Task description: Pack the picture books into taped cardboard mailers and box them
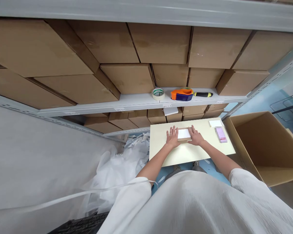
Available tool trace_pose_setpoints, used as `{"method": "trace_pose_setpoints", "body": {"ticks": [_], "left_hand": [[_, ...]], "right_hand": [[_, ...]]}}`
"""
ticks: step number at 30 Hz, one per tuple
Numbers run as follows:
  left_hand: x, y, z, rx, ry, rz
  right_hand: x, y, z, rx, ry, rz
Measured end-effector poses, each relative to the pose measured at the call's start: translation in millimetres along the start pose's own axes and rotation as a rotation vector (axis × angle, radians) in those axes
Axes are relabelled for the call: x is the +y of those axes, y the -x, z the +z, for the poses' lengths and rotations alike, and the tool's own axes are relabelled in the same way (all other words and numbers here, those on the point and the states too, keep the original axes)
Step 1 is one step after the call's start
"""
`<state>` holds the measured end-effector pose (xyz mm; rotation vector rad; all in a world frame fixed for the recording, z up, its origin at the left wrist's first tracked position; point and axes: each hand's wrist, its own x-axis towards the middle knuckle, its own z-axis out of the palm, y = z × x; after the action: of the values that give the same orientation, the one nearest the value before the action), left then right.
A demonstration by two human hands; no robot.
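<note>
A small flat brown cardboard box point(185, 139) with a white label point(184, 133) on its top lies on the pale yellow table point(175, 157). My left hand point(173, 137) rests on the left end of the box, its fingers stretched out and spread. On the right end lies my right hand point(195, 136), also open, with its fingertips at the label's right edge. Parts of the box ends are covered by my hands. Further right on the table are a white stack of labels or paper point(215, 123) and a blurred purple bundle point(221, 134).
Shelves ahead hold several cardboard boxes point(161, 42). On the shelf edge lie a tape roll point(158, 94), an orange and blue tape dispenser point(182, 94) and a black-and-yellow-handled tool point(203, 94). A large carton point(271, 143) stands right; white wrapping point(119, 172) is heaped left.
</note>
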<state>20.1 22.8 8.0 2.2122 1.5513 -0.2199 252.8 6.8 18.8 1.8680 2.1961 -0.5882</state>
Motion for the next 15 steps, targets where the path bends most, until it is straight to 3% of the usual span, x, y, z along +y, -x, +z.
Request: {"method": "trace_pose_setpoints", "body": {"ticks": [4,10,15], "left_hand": [[1,-7,-16.5,-0.079,0.017,0.038],[3,-1,-23.6,0.023,0.006,0.185],[27,-3,-37.5,0.094,-0.014,0.286]], "right_hand": [[0,-7,-14,-0.059,-0.048,-0.022],[11,9,-9,0.014,-0.080,-0.038],[36,37,-14,0.129,-0.121,-0.032]]}}
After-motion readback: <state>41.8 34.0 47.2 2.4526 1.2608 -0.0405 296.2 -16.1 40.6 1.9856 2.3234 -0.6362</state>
